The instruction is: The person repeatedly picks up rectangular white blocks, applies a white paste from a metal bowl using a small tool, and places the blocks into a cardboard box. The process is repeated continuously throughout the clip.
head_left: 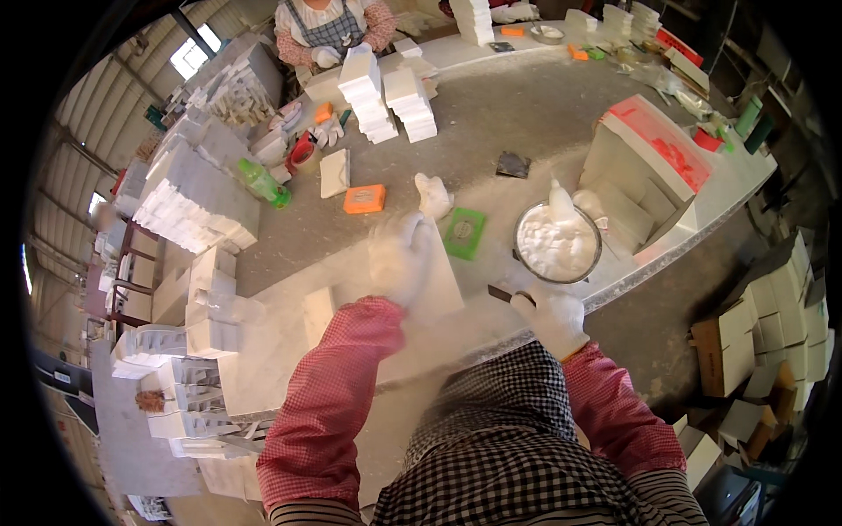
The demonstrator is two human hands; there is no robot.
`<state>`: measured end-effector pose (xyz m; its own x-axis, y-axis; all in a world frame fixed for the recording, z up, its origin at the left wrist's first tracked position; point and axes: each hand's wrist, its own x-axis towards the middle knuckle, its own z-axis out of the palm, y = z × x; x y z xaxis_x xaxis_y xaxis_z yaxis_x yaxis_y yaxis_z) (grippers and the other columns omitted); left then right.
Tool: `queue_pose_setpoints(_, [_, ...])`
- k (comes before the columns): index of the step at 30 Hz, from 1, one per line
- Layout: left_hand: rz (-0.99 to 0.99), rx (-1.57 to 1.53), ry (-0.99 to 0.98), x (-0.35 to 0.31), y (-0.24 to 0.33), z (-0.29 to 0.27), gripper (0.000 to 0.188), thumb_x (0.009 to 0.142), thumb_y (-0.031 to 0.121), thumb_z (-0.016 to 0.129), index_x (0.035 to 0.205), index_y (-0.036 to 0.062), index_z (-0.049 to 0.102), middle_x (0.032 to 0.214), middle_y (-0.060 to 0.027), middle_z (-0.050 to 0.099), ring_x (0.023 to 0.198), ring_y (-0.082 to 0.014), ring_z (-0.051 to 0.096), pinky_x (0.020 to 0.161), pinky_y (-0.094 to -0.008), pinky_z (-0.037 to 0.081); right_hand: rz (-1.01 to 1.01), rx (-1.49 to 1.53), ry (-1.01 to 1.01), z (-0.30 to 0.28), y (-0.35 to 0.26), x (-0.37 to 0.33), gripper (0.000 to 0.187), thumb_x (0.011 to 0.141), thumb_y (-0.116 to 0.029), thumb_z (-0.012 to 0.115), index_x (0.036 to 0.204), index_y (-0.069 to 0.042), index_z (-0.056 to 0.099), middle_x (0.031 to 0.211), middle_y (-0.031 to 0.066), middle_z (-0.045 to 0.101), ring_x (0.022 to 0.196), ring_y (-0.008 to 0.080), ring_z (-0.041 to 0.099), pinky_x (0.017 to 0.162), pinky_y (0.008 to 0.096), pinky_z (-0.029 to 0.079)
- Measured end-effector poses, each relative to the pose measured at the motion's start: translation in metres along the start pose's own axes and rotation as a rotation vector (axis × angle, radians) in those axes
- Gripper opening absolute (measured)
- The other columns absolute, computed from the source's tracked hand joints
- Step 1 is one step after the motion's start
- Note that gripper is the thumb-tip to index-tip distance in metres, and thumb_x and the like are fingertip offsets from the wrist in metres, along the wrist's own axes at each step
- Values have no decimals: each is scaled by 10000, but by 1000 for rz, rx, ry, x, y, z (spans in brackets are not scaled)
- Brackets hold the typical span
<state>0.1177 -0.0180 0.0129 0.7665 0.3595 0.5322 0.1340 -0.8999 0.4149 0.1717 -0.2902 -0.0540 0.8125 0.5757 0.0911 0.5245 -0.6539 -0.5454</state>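
Observation:
My left hand (399,259), in a white glove, is smeared by motion over a flat white slab (445,276) on the dusty table. Whether its fingers grip anything does not show. My right hand (557,323), also gloved, is closed around a flat dark putty knife (500,293) at the table's near edge. Just beyond it stands a round bowl (600,247) of white paste (553,250), with a white squeeze bottle (560,203) upright in it or at its far side. A green block (465,234) lies between the slab and the bowl, with a crumpled white cloth-like thing (432,195) nearby.
An orange block (364,199) and a green bottle (263,183) lie farther left. White stacks (367,92) stand at the back, near a co-worker's gloved hand (326,57). An open box (645,167) sits beyond the bowl. Piled cartons (759,324) stand at the right.

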Motion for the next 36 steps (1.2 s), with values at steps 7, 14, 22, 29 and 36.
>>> queue_pose_setpoints(7, [-46, -3, -26, -1, -2, -2, 259, 965, 238, 632, 1118, 52, 728, 1120, -162, 731, 1081, -372, 646, 1004, -504, 469, -95, -53, 250, -19, 17, -1, 157, 960, -240, 608, 964, -108, 692, 750, 164, 664, 701, 399, 660, 646, 512, 518])
queue_pose_setpoints(14, [-120, -9, -78, -2, 0, -2, 277, 975, 262, 618, 1114, 50, 728, 1127, -167, 727, 1082, -379, 641, 1020, -498, 457, -10, -354, 397, -57, 50, 16, 153, 890, -223, 665, 832, -94, 724, 859, 117, 696, 850, 361, 660, 750, 493, 523])
queue_pose_setpoints(22, [-24, 5, -57, 2, 0, -3, 274, 983, 229, 619, 1145, 31, 718, 1145, -183, 719, 1105, -396, 631, 1014, -477, 470, -127, -383, 451, -26, 25, 53, 239, 896, -293, 695, 1057, -117, 699, 1013, 111, 693, 966, 369, 660, 804, 497, 534])
queue_pose_setpoints(29, [-109, 13, -142, 3, 13, -14, 268, 992, 215, 607, 1142, 18, 710, 1150, -207, 707, 1119, -410, 621, 998, -483, 476, -120, -316, 59, 59, -72, 131, 544, 935, -512, 646, 1397, -237, 556, 1327, 225, 608, 1096, 372, 642, 613, 464, 532])
queue_pose_setpoints(36, [-84, 111, -159, 3, 6, -10, 308, 1019, 260, 557, 1197, 34, 669, 1177, -201, 684, 1141, -418, 598, 1012, -503, 453, 157, -233, -164, 73, -99, 162, 567, 966, -420, 623, 1475, -201, 502, 1544, 312, 373, 1349, 477, 486, 907, 507, 574])
